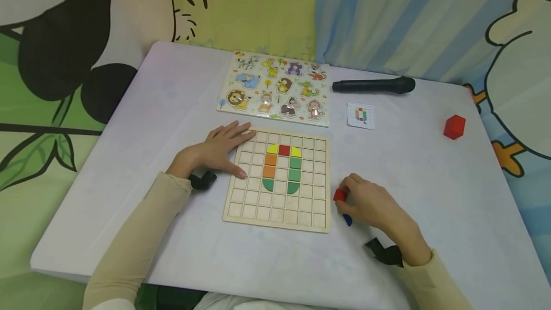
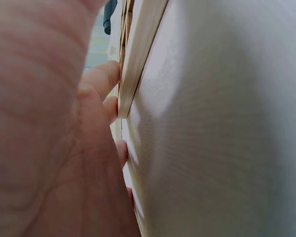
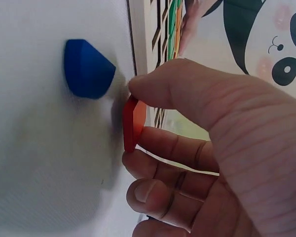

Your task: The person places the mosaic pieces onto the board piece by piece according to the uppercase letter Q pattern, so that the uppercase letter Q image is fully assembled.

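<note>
A wooden grid board (image 1: 277,214) lies on the table, with yellow, red, orange and green tiles set in an open ring in its cells. My left hand (image 1: 219,149) rests spread over the board's upper left edge, thumb and fingertips touching it. In the left wrist view the fingers (image 2: 102,79) lie straight along the wooden rim. Just right of the board, my right hand (image 1: 370,202) pinches a red tile (image 3: 133,123) between thumb and fingers. A blue rounded tile (image 3: 88,69) lies on the table close by, partly under that hand in the head view.
Behind the board lies an animal puzzle board (image 1: 275,87). To its right are a black microphone-shaped object (image 1: 372,85) and a small pattern card (image 1: 361,116) showing a coloured grid figure. A red block (image 1: 454,127) stands near the table's right edge.
</note>
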A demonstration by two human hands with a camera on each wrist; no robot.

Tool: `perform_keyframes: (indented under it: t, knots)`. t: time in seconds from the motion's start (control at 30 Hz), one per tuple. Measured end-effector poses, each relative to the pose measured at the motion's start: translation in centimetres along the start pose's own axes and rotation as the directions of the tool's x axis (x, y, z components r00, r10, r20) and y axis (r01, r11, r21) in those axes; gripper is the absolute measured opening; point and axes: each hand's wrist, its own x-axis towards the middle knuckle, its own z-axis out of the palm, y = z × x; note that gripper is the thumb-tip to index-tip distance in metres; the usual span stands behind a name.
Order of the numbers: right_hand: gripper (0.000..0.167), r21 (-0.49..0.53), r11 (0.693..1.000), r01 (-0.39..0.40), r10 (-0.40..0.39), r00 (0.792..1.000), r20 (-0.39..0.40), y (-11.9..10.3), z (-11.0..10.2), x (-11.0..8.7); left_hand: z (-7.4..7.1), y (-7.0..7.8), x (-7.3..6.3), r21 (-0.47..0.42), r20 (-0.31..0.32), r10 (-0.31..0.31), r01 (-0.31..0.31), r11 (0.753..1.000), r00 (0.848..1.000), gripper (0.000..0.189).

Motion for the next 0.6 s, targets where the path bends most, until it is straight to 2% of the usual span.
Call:
perform_keyframes:
  t: [0.13, 0.43, 0.6]
  knots:
    - [0.023, -0.007, 1.000, 0.025, -0.025, 0.999, -0.021, 0.0, -0.2, 0.1, 0.0, -0.2, 0.2, 0.005, 0.002, 0.003, -0.003, 1.000, 1.000, 0.116]
    - [0.020, -0.018, 0.990, 0.143, -0.144, 0.987, -0.075, -1.0, -0.2, 0.8, 0.0, 0.0, 0.1, -0.012, -0.013, 0.017, -0.017, 1.000, 1.000, 0.115]
    - [0.020, -0.039, 0.981, 0.189, -0.191, 0.979, -0.068, -2.1, -0.3, 1.7, -0.2, 0.1, -0.1, -0.010, -0.011, 0.017, -0.017, 1.000, 1.000, 0.114]
